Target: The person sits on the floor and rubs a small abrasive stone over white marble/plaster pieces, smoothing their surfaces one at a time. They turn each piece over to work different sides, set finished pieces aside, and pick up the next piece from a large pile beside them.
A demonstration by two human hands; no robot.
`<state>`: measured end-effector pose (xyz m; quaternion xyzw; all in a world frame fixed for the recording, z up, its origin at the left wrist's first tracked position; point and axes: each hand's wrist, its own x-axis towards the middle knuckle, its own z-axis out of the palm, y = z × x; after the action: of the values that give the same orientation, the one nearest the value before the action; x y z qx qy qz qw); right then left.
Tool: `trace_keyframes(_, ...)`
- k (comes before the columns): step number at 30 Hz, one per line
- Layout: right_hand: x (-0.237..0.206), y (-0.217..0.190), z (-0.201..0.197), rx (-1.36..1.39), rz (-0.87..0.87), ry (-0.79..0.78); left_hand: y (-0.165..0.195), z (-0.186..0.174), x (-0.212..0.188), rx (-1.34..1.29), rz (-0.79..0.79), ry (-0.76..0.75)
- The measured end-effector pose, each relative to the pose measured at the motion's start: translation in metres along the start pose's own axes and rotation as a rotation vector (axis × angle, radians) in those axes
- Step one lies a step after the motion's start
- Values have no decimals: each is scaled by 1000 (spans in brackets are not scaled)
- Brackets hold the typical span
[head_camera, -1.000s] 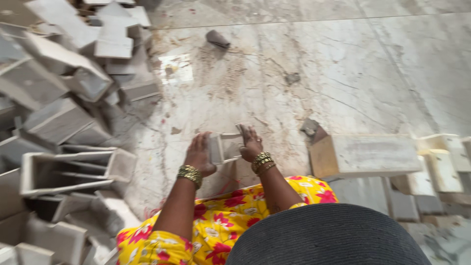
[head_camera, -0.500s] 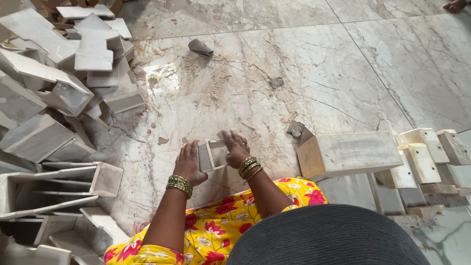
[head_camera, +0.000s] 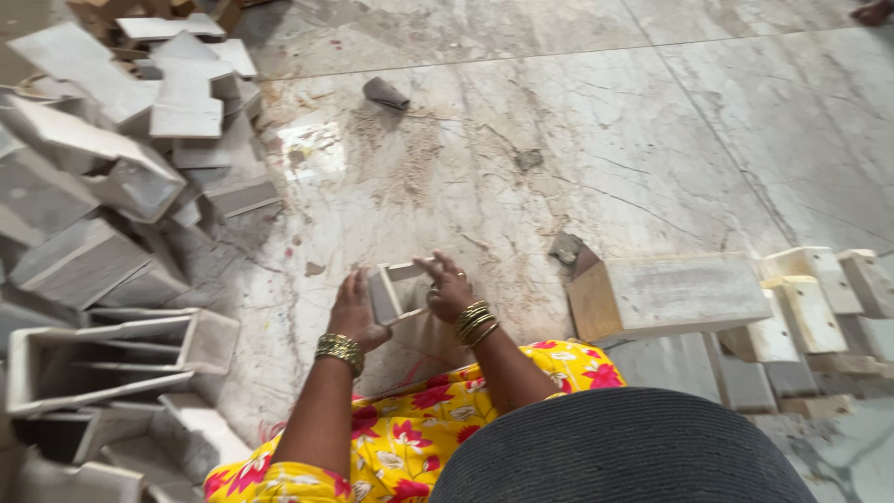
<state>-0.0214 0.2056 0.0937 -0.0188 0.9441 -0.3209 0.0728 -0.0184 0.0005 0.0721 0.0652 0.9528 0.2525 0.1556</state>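
I hold a small pale wooden box piece (head_camera: 396, 291) between both hands, just above the marble floor (head_camera: 577, 140). My left hand (head_camera: 357, 312) grips its left side, with a gold bangle on the wrist. Fingers of my right hand (head_camera: 450, 286) rest on its right edge and top, bangles on that wrist too. The box's open side faces up and toward me. My yellow flowered clothing (head_camera: 410, 447) fills the bottom of the view, beside a dark hat brim (head_camera: 624, 456).
A heap of grey-white wooden boxes and boards (head_camera: 112, 186) lies on the left. A long wooden block (head_camera: 670, 296) and several small blocks (head_camera: 819, 298) sit to the right. Small scraps (head_camera: 385, 91) and sawdust lie farther out on the floor.
The view has shifted, so the hands and box sit lower and more central. My right-hand fingers have moved across the box's top edge; both hands keep their hold.
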Motion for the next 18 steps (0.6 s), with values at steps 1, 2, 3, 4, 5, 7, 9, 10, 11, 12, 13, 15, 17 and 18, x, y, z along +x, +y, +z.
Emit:
trace_keyframes(1,2,5,0,98,-15,-17,0,0,1,6,27,21)
trace_keyframes(2,5,11,0,113,-75,13,1,1,1,12,46,44)
trace_keyframes(3,8,17,1,129,-136,39,1,0,1,18,62,66)
trace_keyframes(4,12,24,1,146,-198,64,1,-1,0,6,55,71)
trace_keyframes(5,16,29,0,375,-119,97,2,-3,-1,-5,54,77)
trace_keyframes(7,22,38,0,605,-95,221,1,-11,-5,-25,25,87)
trace_keyframes(9,26,43,1,441,-16,296,-1,-21,-9,-45,-28,89)
trace_keyframes(10,27,44,2,271,119,278,-3,-27,-11,-30,-46,89)
trace_keyframes(11,27,45,3,99,253,257,-5,-33,-12,-16,-63,89)
trace_keyframes(12,27,45,4,-36,227,188,-6,-38,-14,-3,-82,88)
trace_keyframes(13,26,45,4,-171,202,117,-7,-41,-15,17,-69,86)
trace_keyframes(15,25,43,5,-367,196,6,-8,-45,-16,52,-47,83)
trace_keyframes(17,23,41,3,-484,247,-85,-6,-46,-17,53,-38,90)
trace_keyframes(18,23,40,2,-421,287,-53,-5,-46,-17,54,-33,92)
